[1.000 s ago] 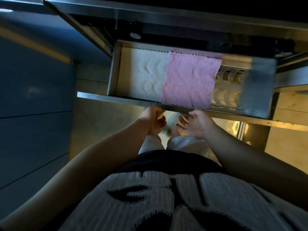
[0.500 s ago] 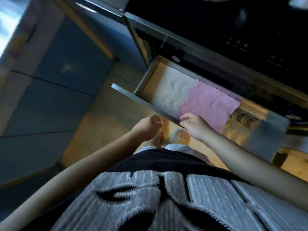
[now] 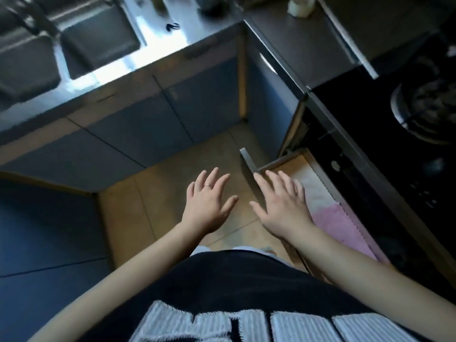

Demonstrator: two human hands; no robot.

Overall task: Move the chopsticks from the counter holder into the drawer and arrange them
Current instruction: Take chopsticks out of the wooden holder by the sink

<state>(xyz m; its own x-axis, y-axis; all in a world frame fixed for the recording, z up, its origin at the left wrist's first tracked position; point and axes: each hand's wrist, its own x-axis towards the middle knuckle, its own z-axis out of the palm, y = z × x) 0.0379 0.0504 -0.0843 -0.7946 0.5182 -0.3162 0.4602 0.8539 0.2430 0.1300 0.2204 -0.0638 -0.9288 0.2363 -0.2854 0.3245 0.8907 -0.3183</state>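
2 grips are in view, the left grip [image 3: 207, 206] and the right grip [image 3: 283, 206], with 1 ring [image 3: 208, 185] on the left. 1 drawer [image 3: 249, 162] holds 2 cloths: 1 white cloth [image 3: 311, 185] and 1 pink cloth [image 3: 345, 225]. The sink [image 3: 59, 55] has 2 basins, and the hob [image 3: 370, 134] shows 1 burner [image 3: 424, 107].

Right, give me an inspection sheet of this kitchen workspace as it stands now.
Surface: steel counter with a sink, both blurred.
Job's things: drawer open, white liner and pink cloth inside; chopsticks and holder not seen.
Clutter: small dark item on the counter, white object at the top edge; too blurred to name.
Grippers: left hand open, empty, above the floor; right hand open, empty, over the drawer's front corner, contact unclear.
Cables: nothing seen.
Surroundings: blue cabinets, tiled floor, stove burner.
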